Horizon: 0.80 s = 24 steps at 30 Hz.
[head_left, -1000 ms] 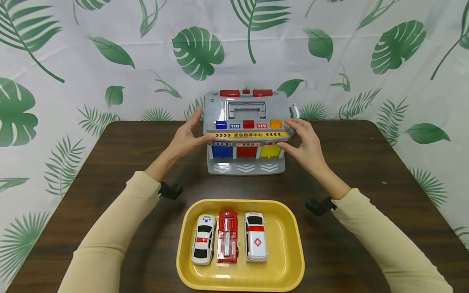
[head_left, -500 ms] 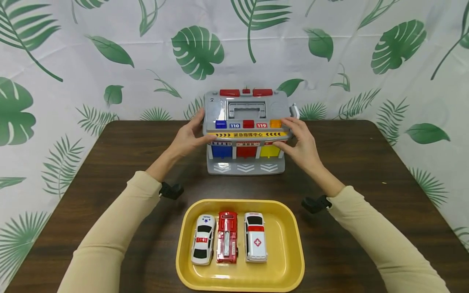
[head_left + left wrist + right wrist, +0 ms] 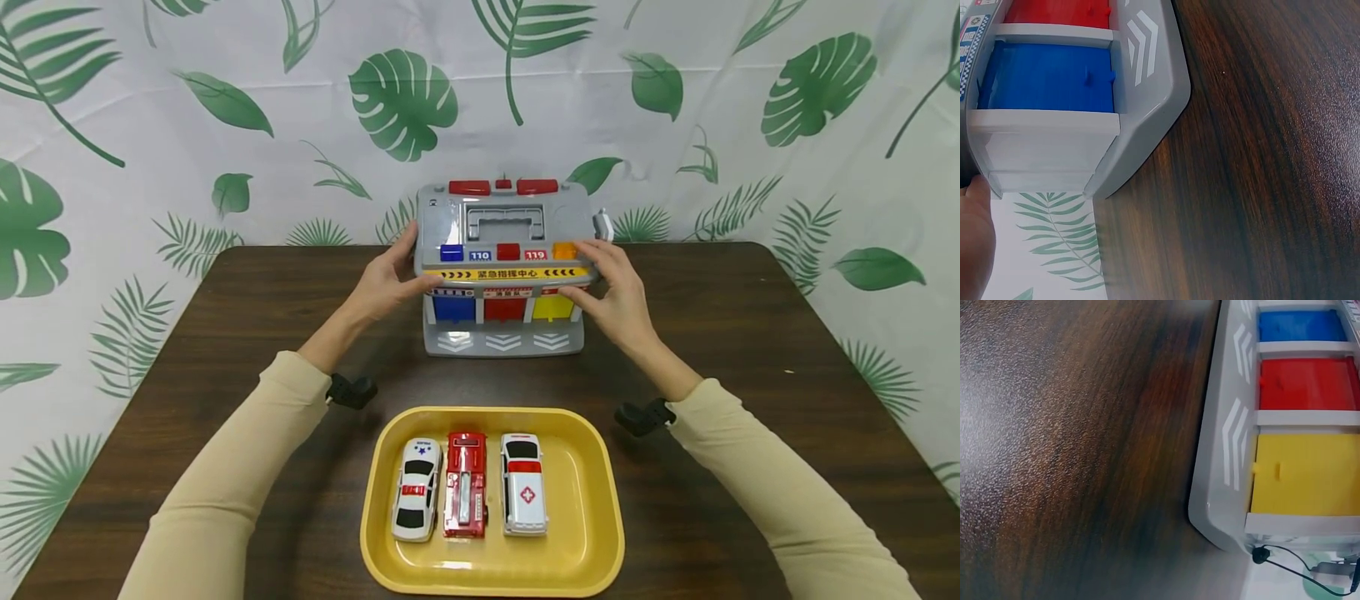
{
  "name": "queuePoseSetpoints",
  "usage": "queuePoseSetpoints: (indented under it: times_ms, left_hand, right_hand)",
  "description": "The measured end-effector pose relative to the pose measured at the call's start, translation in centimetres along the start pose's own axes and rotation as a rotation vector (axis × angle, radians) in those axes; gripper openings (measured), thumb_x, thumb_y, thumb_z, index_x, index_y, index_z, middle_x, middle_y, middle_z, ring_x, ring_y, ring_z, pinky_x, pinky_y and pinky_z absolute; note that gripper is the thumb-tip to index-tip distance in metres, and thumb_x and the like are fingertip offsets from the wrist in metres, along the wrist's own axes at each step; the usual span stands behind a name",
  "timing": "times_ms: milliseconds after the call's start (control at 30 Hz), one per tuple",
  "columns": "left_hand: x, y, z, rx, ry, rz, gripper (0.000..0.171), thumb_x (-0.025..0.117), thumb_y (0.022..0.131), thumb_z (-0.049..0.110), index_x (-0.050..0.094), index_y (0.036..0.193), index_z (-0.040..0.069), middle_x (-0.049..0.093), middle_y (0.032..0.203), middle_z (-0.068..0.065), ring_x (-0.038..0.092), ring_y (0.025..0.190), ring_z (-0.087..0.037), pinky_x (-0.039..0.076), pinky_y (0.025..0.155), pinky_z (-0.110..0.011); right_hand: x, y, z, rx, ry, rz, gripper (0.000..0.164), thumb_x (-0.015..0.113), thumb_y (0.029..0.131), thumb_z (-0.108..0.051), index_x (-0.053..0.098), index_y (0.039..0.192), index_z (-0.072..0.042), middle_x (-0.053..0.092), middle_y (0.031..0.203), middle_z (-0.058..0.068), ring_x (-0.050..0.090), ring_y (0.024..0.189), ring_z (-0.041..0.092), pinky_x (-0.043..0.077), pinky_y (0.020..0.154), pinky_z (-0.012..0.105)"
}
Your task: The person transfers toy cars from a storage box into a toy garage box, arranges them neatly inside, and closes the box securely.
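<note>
A grey toy garage (image 3: 517, 342) with blue, red and yellow doors stands at the back middle of the table. My left hand (image 3: 386, 279) holds its upper left end, thumb along the front edge and fingers around the side. At the upper right end my right hand (image 3: 622, 296) grips the roof edge, fingers by the orange light (image 3: 564, 251) and thumb below, near the yellow door (image 3: 1304, 475). The left wrist view catches part of the left hand (image 3: 974, 240) beside the garage's side wall, close to the blue door (image 3: 1050, 78). The right hand is out of its own wrist view.
A yellow tray (image 3: 581, 575) sits at the front of the dark wooden table (image 3: 247, 308). In it lie a white police car (image 3: 411, 504), a red fire truck (image 3: 457, 467) and a white ambulance (image 3: 528, 521). A leaf-print cloth (image 3: 300, 125) hangs behind.
My right hand has shifted slightly left onto the roof edge by the orange light. The left hand's fingers have closed in against the garage's left side. The garage stays put.
</note>
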<state>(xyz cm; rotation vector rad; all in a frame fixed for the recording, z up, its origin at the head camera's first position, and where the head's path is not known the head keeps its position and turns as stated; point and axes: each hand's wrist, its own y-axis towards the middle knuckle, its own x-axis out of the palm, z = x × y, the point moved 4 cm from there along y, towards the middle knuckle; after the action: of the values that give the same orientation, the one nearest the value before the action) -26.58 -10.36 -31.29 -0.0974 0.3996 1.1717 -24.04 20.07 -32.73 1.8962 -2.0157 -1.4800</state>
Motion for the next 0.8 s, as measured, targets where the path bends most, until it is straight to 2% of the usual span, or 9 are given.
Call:
queuePoseSetpoints:
  times_ms: [233,467,800]
  left_hand:
    - [0.05,-0.03,-0.08,-0.008,-0.03,-0.007,0.089,0.066,0.088,0.011,0.005,0.151,0.008,0.003,0.159,-0.006,0.02,0.143,-0.025,0.026,0.113,-0.04]
    - [0.02,0.01,-0.07,-0.016,-0.021,-0.004,0.088,0.066,0.088,0.012,0.005,0.151,0.008,0.005,0.159,-0.006,0.024,0.142,-0.025,0.028,0.113,-0.04]
    - [0.07,-0.03,-0.11,-0.009,-0.017,-0.008,0.087,0.065,0.088,0.011,0.005,0.151,0.008,0.004,0.159,-0.006,0.021,0.143,-0.024,0.026,0.113,-0.039]
  right_hand:
    - [0.09,-0.05,0.12,-0.006,0.011,0.02,0.059,0.078,0.075,-0.008,0.056,0.13,-0.004,0.051,0.13,0.016,0.048,0.116,0.026,0.042,0.079,0.032]
    - [-0.01,0.0,0.09,-0.005,0.016,0.04,0.057,0.079,0.073,-0.008,0.059,0.126,-0.004,0.053,0.129,0.015,0.05,0.111,0.025,0.037,0.074,0.014]
    - [-0.09,0.01,0.08,0.01,0.021,0.046,0.055,0.079,0.073,-0.007,0.061,0.124,-0.003,0.055,0.128,0.014,0.051,0.111,0.024,0.04,0.076,0.014]
